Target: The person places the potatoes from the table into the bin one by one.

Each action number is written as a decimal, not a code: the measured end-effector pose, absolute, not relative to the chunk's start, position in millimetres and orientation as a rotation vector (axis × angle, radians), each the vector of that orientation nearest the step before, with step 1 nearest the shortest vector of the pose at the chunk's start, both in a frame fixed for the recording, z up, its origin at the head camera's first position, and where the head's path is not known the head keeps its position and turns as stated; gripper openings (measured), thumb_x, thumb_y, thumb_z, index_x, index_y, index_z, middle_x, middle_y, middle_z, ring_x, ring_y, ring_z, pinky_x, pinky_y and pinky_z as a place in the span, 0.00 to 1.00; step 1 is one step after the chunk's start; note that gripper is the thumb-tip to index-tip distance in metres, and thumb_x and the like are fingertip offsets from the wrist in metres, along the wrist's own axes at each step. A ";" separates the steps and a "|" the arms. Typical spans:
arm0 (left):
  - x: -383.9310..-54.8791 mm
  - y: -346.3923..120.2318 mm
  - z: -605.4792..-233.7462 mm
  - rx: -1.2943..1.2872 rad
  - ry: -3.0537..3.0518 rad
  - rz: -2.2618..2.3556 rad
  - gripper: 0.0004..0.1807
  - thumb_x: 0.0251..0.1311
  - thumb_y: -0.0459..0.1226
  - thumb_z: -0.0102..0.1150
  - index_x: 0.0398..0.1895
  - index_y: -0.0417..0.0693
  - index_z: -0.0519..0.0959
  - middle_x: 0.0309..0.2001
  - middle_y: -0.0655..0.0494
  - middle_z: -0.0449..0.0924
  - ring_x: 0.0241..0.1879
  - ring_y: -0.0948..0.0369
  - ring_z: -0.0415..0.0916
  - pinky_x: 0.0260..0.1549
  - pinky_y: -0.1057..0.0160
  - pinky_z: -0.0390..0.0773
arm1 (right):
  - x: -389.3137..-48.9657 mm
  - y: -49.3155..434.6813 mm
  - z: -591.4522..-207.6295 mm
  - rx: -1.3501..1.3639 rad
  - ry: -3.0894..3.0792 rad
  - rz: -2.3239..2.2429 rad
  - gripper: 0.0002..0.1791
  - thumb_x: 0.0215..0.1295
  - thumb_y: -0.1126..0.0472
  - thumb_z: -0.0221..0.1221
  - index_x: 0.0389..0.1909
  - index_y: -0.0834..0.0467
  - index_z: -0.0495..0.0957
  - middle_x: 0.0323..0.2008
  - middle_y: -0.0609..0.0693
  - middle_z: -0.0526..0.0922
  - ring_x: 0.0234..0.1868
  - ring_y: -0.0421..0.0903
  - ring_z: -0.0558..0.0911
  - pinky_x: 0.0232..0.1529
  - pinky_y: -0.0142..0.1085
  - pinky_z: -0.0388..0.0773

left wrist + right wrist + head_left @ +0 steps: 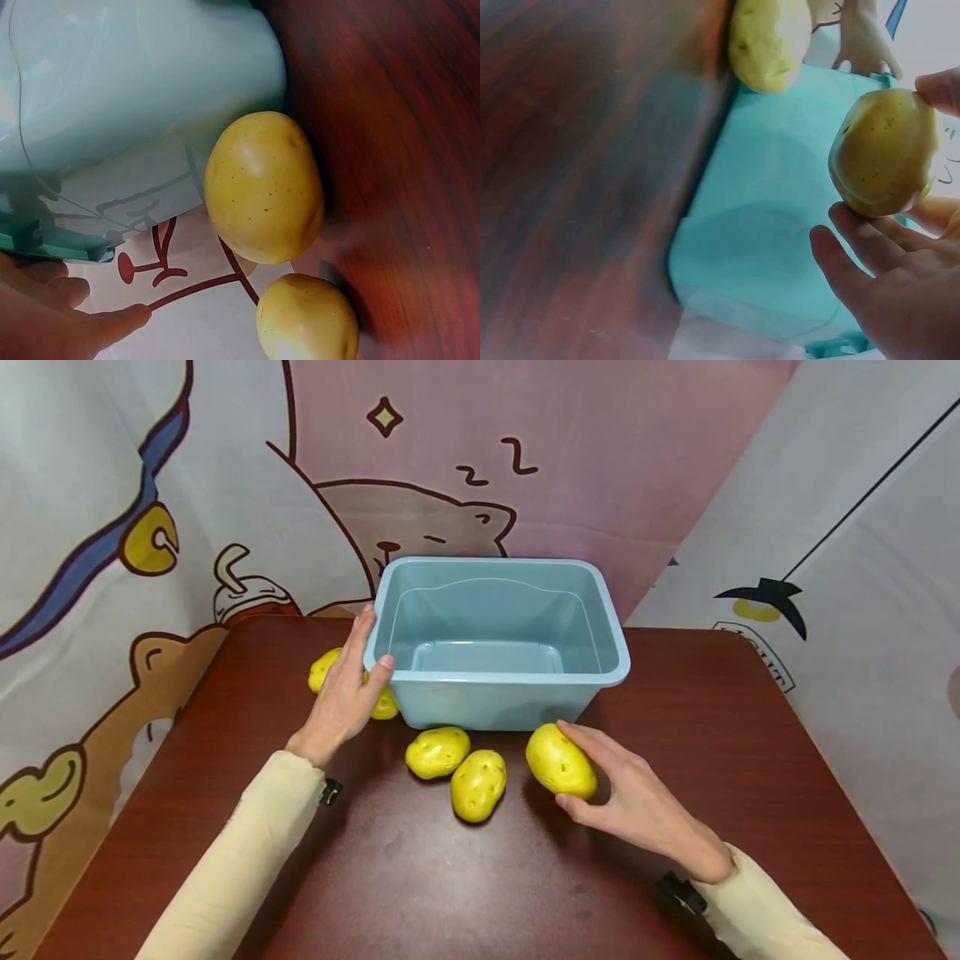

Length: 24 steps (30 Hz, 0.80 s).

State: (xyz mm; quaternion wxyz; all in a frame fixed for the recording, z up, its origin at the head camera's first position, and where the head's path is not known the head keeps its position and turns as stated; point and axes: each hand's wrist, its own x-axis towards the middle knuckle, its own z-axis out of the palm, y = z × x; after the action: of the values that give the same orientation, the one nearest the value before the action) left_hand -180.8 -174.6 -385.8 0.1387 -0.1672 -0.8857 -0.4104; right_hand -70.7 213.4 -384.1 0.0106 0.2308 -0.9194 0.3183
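Note:
My right hand (637,793) holds a yellow potato (560,762) between thumb and fingers, off the front right of a light blue plastic bin (498,703). In the right wrist view this potato (885,154) is pinched at the fingertips, above the table. My left hand (345,693) touches the bin's left rim near the front corner, its fingers extended along the edge. Two more potatoes lie in front of the bin: one close to its wall (438,752), one nearer me (478,786). Another two, partly hidden by the left hand, sit on the left; the left wrist view shows them as potatoes (264,187) beside the bin.
The bin stands at the back of a dark red-brown wooden table (420,893); its visible floor is bare. A cloth with cartoon prints (600,460) hangs directly behind the table and along the sides.

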 end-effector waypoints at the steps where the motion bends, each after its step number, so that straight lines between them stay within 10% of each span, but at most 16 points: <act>1: -180.7 -174.7 -385.9 -0.485 -2.559 -1.187 0.45 0.76 0.63 0.40 0.85 0.52 0.46 0.84 0.59 0.41 0.82 0.56 0.43 0.76 0.45 0.52 | -70.2 213.5 -382.2 0.726 -2.855 0.995 0.49 0.56 0.52 0.75 0.79 0.45 0.64 0.71 0.45 0.71 0.63 0.46 0.75 0.60 0.52 0.78; 24: -182.8 -177.3 -383.6 -0.501 -2.574 -1.154 0.46 0.76 0.65 0.38 0.85 0.49 0.45 0.84 0.59 0.40 0.82 0.56 0.38 0.77 0.46 0.49 | -94.2 203.1 -308.8 0.817 -2.564 1.058 0.55 0.48 0.66 0.77 0.78 0.46 0.64 0.71 0.47 0.71 0.63 0.47 0.74 0.61 0.20 0.67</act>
State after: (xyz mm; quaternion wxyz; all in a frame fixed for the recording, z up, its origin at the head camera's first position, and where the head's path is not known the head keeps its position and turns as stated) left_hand -182.8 -177.3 -383.6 0.1378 -0.1733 -0.8898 -0.3990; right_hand -94.2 203.1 -308.8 0.1248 0.2803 -0.8797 0.3632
